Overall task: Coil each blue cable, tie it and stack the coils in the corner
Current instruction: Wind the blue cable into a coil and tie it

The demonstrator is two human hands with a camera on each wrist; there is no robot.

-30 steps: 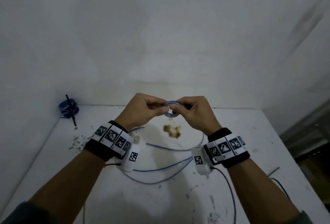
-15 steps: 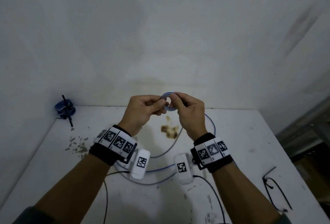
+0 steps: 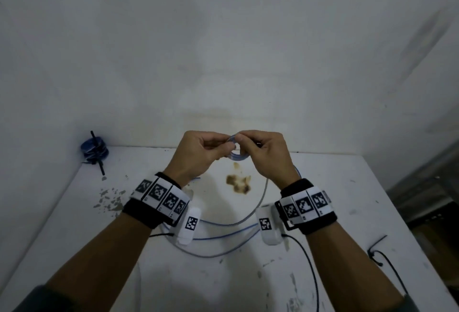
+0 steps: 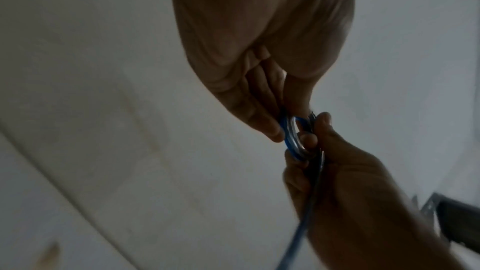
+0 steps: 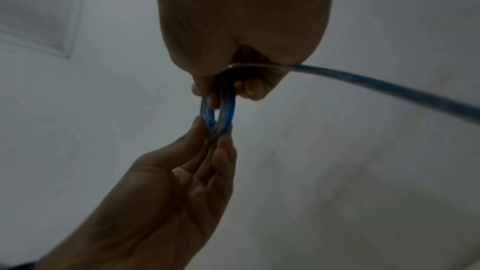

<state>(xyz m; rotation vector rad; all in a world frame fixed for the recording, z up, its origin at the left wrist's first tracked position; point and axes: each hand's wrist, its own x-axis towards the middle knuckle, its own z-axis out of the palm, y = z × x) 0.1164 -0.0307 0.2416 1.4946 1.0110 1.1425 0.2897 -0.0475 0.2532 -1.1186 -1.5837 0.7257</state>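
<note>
The blue cable [image 3: 237, 156] forms a small coil at centre frame in the head view, pinched between the left hand [image 3: 201, 155] and right hand [image 3: 265, 155] above the white table [image 3: 347, 212]; finished coils [image 3: 95, 150] sit stacked at left, in the corner. In the left wrist view, fingertips of both hands grip the coil at centre right. In the right wrist view, the cable's loose length trails to the right edge.

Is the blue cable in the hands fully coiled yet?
Partly coiled. The blue cable forms a small ring pinched by the left hand and right hand, while a long tail trails onto the table.
</note>
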